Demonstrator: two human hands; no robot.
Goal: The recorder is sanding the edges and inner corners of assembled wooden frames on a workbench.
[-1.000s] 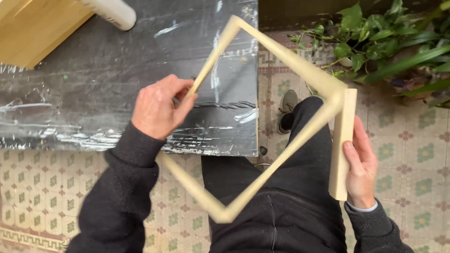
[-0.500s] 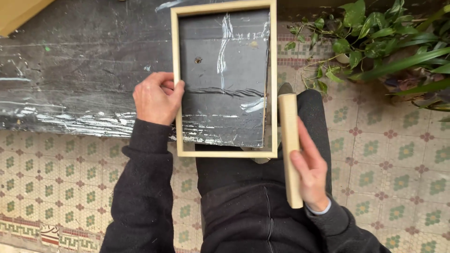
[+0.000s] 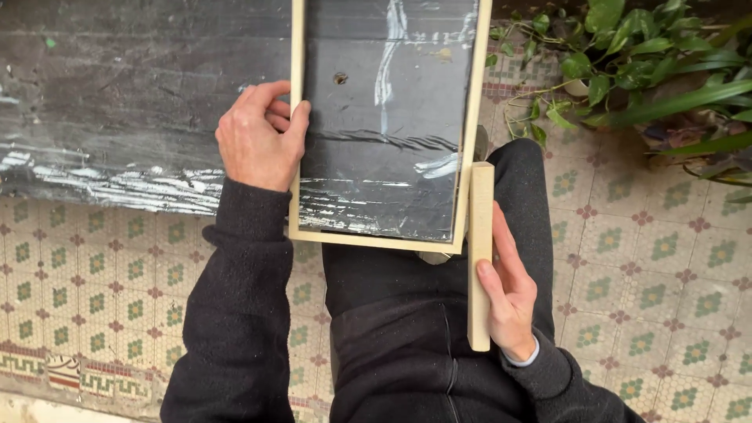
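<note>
The left hand point(image 3: 257, 137) grips the left rail of a pale wooden frame point(image 3: 296, 117), the thumb on the rail's inner side and the fingers curled against its outer side, so the rail is pinched between them. The frame lies flat over the near corner of a dark, worn table point(image 3: 117, 94), whose black surface carries white scrape marks and shows through the frame's open middle. The frame's bottom rail sticks out past the table's near edge, above the person's lap (the black trousers and sweater fill the lower middle of the view). Its top edge runs out of view.

The right hand point(image 3: 509, 294) is wrapped around the lower half of a short pale wooden bar point(image 3: 480, 235), thumb lying along the bar's front, fingers behind it. The bar stands lengthwise just beside the frame's right rail, its upper end touching or nearly touching that rail; which one cannot be told.

Under the table lies a tiled floor point(image 3: 666, 251) patterned with green and red flowers. A leafy green plant point(image 3: 627, 55) grows at the upper right, well apart from both hands.
</note>
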